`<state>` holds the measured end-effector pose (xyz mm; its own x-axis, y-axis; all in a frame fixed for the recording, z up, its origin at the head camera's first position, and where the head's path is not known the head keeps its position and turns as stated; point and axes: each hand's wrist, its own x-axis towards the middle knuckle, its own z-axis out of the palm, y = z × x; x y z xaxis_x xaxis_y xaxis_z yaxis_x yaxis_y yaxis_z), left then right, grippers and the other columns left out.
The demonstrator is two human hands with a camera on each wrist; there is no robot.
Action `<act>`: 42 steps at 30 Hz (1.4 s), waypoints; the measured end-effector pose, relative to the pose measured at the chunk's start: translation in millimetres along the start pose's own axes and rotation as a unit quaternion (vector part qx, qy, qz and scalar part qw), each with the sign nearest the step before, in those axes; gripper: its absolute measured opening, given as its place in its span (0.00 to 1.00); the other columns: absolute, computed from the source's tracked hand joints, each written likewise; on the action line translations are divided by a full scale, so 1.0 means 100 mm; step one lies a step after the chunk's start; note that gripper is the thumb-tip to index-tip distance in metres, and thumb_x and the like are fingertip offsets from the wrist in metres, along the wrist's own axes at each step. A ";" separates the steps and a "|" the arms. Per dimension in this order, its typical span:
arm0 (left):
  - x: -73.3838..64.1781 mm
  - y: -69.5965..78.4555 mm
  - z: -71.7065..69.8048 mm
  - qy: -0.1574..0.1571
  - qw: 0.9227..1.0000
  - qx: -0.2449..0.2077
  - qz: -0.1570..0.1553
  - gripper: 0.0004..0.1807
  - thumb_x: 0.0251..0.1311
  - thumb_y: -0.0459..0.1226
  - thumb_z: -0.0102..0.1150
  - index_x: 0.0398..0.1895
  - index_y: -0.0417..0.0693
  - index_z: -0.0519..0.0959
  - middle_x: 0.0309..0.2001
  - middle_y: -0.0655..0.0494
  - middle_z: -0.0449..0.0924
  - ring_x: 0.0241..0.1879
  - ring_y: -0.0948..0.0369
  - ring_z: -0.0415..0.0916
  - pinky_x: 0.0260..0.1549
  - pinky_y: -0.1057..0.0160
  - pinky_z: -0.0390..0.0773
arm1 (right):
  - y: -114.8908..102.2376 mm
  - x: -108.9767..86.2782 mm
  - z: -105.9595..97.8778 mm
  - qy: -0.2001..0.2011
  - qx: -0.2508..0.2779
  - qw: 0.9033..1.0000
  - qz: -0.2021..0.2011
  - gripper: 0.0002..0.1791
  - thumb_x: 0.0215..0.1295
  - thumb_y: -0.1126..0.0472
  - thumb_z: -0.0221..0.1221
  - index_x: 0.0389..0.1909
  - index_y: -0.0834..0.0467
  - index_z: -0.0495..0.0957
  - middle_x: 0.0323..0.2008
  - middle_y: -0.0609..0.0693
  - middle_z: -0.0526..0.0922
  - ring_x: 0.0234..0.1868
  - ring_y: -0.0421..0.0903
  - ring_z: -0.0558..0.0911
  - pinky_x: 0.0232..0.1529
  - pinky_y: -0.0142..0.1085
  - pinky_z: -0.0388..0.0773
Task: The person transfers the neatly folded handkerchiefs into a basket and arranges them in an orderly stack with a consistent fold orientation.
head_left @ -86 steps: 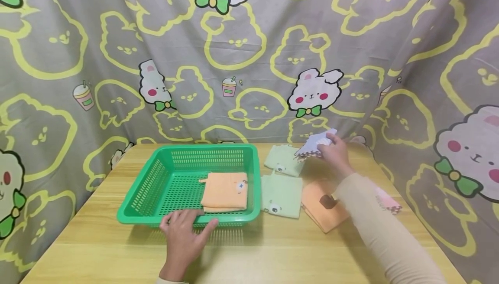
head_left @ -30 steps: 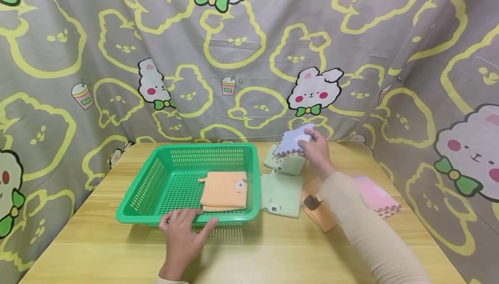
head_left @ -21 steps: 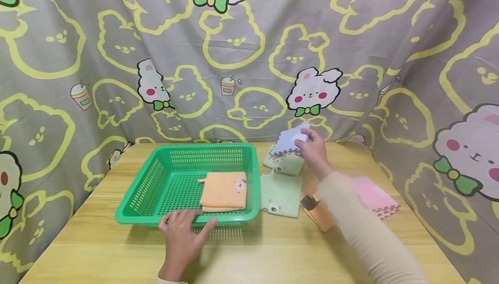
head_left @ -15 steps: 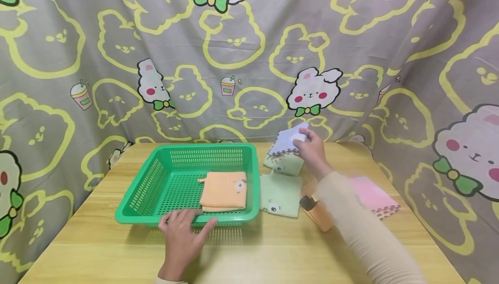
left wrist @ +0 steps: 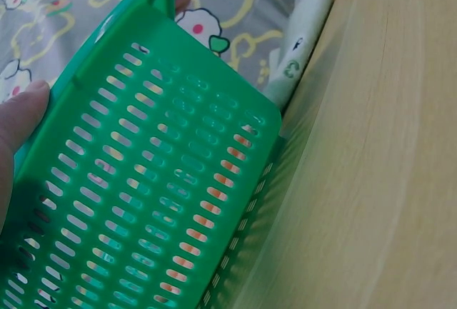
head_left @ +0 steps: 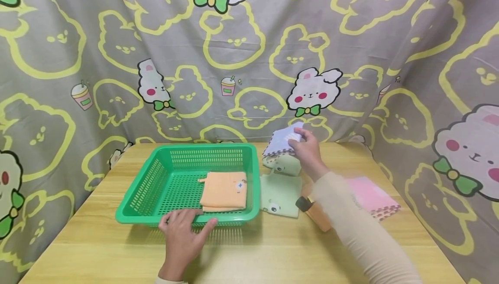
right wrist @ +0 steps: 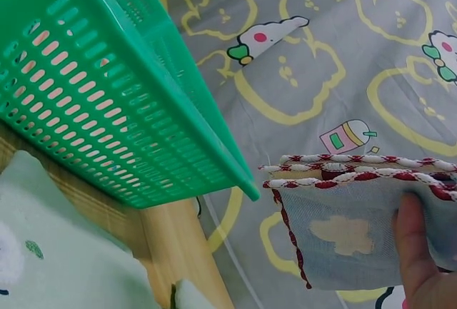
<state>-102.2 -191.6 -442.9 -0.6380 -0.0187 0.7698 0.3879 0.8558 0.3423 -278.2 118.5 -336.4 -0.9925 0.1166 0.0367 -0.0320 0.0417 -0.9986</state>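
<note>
My right hand (head_left: 308, 149) pinches a folded lavender towel (head_left: 282, 140) with a braided dark-and-white edge, thumb on its near face. The towel is up off the table, overlapping the rear green towel (head_left: 289, 165) in the head view. In the right wrist view the towel (right wrist: 335, 234) is beside the corner of the green basket. My left hand (head_left: 183, 236) grips the front rim of that slotted plastic basket (head_left: 206, 146); in the left wrist view only its thumb (left wrist: 25, 113) shows there. Inside the basket, at its right end, lies a folded orange towel (head_left: 223, 193).
A second green towel (head_left: 282, 195) lies right beside the basket. Further right are an orange towel (head_left: 319, 219), partly covered by my right sleeve, and a pink towel (head_left: 372, 195). A grey patterned curtain (head_left: 257, 58) stands behind the wooden table (head_left: 249, 258).
My right hand has carried the lavender towel leftward, towards the basket, from over the right of the rear green towel. The left hand and basket have stayed put.
</note>
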 end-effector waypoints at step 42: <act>0.00 0.00 0.01 -0.001 1.000 -0.003 0.004 0.31 0.54 0.64 0.60 0.29 0.42 0.81 0.30 0.48 0.83 0.35 0.48 0.71 0.45 0.36 0.49 | -0.06 -0.07 0.28 -0.028 0.041 0.998 -0.032 0.26 0.61 0.73 0.56 0.63 0.64 0.68 0.63 0.59 0.66 0.46 0.49 0.75 0.39 0.31 0.79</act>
<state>-102.6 -191.1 -443.6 -0.6364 -0.0112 0.7713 0.3970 0.8525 0.3400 -274.4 89.2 -331.3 -0.9931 0.0595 0.1013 -0.1034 -0.0345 -0.9940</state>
